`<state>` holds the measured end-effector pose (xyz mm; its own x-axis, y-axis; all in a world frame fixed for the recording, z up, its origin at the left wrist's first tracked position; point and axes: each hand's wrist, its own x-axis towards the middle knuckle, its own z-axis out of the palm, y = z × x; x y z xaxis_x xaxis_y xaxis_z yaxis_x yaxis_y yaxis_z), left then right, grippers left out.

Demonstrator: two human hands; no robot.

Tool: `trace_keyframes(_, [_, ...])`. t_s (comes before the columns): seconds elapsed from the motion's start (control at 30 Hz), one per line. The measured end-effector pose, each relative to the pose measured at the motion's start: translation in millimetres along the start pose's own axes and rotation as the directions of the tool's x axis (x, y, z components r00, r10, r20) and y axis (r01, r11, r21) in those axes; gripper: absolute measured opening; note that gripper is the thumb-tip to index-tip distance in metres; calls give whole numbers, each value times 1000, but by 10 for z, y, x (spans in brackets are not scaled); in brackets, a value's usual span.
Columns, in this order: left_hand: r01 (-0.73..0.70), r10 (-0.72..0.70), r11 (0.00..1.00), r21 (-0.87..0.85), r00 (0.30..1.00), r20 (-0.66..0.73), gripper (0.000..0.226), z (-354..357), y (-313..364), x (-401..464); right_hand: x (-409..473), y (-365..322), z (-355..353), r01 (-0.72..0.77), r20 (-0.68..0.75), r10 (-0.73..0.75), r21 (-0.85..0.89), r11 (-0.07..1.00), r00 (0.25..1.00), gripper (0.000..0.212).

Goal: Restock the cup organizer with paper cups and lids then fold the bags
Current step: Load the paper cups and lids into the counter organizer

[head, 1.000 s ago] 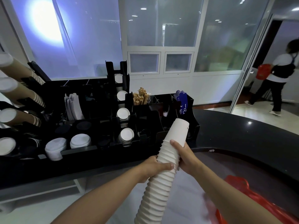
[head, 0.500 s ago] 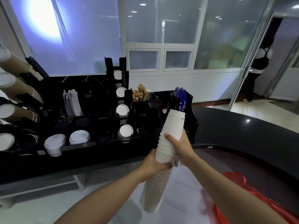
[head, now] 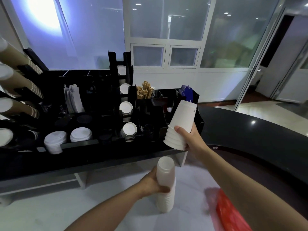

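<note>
Pulled apart now: right hand [head: 188, 139] grips a short nest of white paper cups [head: 180, 125] beside the black organizer [head: 183, 97]; left hand [head: 153, 182] holds the remaining stack [head: 165, 184] lower. Feed rims-first into a tier slot [head: 125, 107], probably part-filled.

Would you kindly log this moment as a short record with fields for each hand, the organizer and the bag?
left hand: grips the lower cup stack, held low
right hand: grips the short cup stack, raised beside the organizer
organizer: black, holds white lids and wooden stirrers
red bag: lies lower right, unfolded
</note>
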<state>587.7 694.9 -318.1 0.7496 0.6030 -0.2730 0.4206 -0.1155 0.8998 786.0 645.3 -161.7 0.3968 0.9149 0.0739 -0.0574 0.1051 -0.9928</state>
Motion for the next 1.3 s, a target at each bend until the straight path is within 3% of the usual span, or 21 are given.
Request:
trace_keyframes(0.2, [6, -8, 993, 115, 1000, 16, 96, -56, 155, -12, 138, 9, 22, 40, 13, -40, 8, 999, 999, 80])
trace_keyframes(0.33, [-22, 15, 972, 233, 999, 32, 84, -192, 311, -82, 209, -139, 10, 95, 70, -96, 16, 995, 993, 73])
trace_keyframes(0.5, [-23, 76, 971, 238, 974, -214, 35, -563, 839, -262, 274, -325, 107, 93, 147, -103, 77, 993, 984, 73])
trace_keyframes(0.63, [-80, 183, 969, 235, 871, -456, 16, -808, 1319, -416, 336, -522, 251, 146, 202, -151, 37, 989, 968, 85])
trace_keyframes(0.8, [-100, 215, 971, 215, 757, -617, 29, -1028, 1731, -522, 401, -804, 373, 214, 287, -212, 24, 977, 934, 76])
trace_keyframes(0.97, [-218, 286, 958, 188, 807, -517, 76, -1119, 1896, -528, 428, -978, 572, 211, 383, -218, 60, 976, 898, 72])
trace_keyframes(1.07, [-250, 302, 953, 171, 826, -477, 69, -1206, 1949, -545, 483, -1049, 696, 228, 409, -227, 48, 973, 884, 69])
trace_keyframes(1.2, [-253, 322, 947, 200, 776, -542, 71, -1433, 1962, -497, 560, -1133, 856, 251, 431, -239, 30, 968, 870, 38])
trace_keyframes(1.3, [-243, 343, 938, 248, 756, -557, 70, -1674, 1943, -446, 699, -1218, 997, 251, 362, -236, 6, 968, 902, 51])
